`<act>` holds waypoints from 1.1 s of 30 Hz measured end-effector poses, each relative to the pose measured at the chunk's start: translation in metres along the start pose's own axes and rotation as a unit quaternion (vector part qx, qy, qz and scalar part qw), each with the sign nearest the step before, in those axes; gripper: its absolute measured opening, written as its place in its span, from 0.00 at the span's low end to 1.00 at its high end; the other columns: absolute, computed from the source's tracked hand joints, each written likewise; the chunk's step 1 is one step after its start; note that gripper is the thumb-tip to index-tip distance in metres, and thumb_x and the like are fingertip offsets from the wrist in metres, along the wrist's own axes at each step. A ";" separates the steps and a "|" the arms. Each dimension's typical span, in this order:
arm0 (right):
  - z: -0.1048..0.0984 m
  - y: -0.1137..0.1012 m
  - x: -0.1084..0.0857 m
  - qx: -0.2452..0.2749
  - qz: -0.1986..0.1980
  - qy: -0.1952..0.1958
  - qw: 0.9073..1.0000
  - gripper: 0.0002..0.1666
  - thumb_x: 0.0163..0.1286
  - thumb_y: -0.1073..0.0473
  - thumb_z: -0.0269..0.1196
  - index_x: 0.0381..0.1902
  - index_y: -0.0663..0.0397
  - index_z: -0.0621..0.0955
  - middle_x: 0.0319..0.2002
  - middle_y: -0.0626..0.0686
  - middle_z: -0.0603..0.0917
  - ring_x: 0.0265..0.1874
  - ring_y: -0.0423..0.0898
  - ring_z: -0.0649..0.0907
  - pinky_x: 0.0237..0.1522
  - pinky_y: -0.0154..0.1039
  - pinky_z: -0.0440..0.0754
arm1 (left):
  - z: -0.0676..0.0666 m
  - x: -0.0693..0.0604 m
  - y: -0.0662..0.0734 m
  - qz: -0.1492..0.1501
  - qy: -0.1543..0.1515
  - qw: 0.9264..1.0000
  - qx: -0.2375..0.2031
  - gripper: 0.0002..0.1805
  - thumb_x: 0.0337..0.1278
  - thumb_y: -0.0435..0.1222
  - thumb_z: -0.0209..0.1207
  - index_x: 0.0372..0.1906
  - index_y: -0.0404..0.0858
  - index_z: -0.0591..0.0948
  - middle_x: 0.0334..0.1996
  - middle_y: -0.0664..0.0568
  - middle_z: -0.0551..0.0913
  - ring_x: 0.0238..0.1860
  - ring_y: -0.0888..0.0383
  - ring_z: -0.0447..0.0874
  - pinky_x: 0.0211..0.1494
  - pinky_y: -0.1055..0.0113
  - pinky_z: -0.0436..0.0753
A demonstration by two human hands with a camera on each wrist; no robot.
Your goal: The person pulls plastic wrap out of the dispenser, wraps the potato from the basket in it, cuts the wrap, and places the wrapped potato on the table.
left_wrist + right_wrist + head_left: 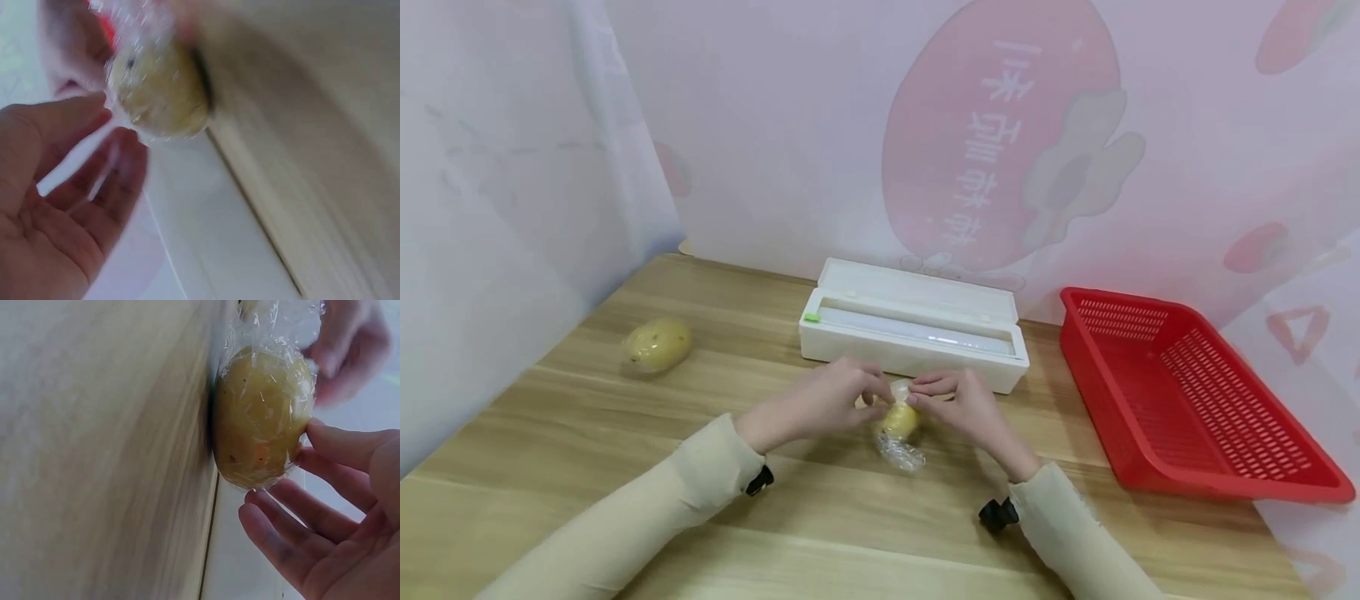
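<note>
A yellow potato (898, 422) in clear cling film (901, 454) lies on the table between both hands, loose film bunched at its near end. At its left, my left hand (831, 402) has loosely bent fingers, thumb and fingertips close beside the wrapping; the left wrist view is blurred. My right hand (966, 410) pinches the film at the potato's side between thumb and forefinger, while its other fingers (275, 540) spread loosely below. A second wrapped potato (658, 345) rests at the table's left.
Behind the hands stands a white film dispenser box (910, 350), lid raised, with a roll inside and a green tab at its left. A red plastic basket (1097, 408) sits at the right edge of the wooden table (820, 517). Printed curtains hang behind.
</note>
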State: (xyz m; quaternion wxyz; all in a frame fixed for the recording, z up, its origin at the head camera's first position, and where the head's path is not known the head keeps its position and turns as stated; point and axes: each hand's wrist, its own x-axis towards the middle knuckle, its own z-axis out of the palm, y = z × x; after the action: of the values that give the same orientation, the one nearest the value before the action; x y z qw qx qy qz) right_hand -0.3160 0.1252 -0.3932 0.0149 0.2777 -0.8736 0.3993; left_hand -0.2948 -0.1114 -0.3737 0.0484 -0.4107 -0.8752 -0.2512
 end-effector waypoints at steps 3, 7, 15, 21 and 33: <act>-0.001 0.001 0.001 0.005 0.020 0.002 1.000 0.10 0.62 0.54 0.72 0.37 0.55 0.90 0.43 0.49 0.87 0.49 0.49 0.83 0.50 0.49 0.80 | -0.001 -0.009 0.004 0.030 -0.023 0.999 -0.007 0.07 0.54 0.33 0.69 0.39 0.41 0.88 0.38 0.57 0.82 0.33 0.63 0.81 0.36 0.74 0.79; -0.004 0.003 0.002 0.013 0.043 -0.001 0.999 0.10 0.61 0.54 0.73 0.37 0.53 0.90 0.42 0.48 0.88 0.49 0.47 0.83 0.52 0.49 0.79 | 0.003 -0.010 0.003 0.049 -0.051 0.997 0.001 0.11 0.49 0.38 0.73 0.38 0.44 0.86 0.36 0.60 0.79 0.31 0.65 0.78 0.33 0.75 0.76; -0.006 0.005 0.003 0.026 0.057 -0.002 0.998 0.08 0.60 0.55 0.73 0.36 0.52 0.90 0.41 0.48 0.88 0.48 0.46 0.84 0.48 0.44 0.81 | 0.020 -0.004 0.008 0.082 -0.051 0.995 0.037 0.12 0.45 0.44 0.76 0.33 0.49 0.84 0.34 0.60 0.74 0.27 0.69 0.71 0.29 0.77 0.71; -0.005 0.000 0.002 0.044 0.058 0.002 0.997 0.09 0.60 0.59 0.73 0.40 0.51 0.90 0.42 0.49 0.88 0.34 0.44 0.85 0.33 0.37 0.82 | 0.021 -0.003 0.011 0.097 -0.025 0.994 0.037 0.07 0.51 0.37 0.73 0.26 0.50 0.84 0.35 0.62 0.72 0.32 0.66 0.74 0.33 0.77 0.73; -0.004 0.000 0.004 0.088 -0.036 -0.039 0.995 0.08 0.63 0.72 0.67 0.30 0.56 0.90 0.45 0.56 0.86 0.46 0.50 0.84 0.42 0.40 0.83 | 0.017 -0.010 0.004 0.045 0.023 0.996 -0.073 0.06 0.57 0.34 0.69 0.30 0.43 0.83 0.46 0.51 0.78 0.49 0.60 0.77 0.53 0.66 0.78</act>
State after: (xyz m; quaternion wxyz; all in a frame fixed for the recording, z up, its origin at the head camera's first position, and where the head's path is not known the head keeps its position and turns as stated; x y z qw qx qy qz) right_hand -0.3204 0.1267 -0.3896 -0.0292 0.3250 -0.8243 0.4627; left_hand -0.2834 -0.1079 -0.3892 0.0492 -0.4463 -0.8338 -0.3212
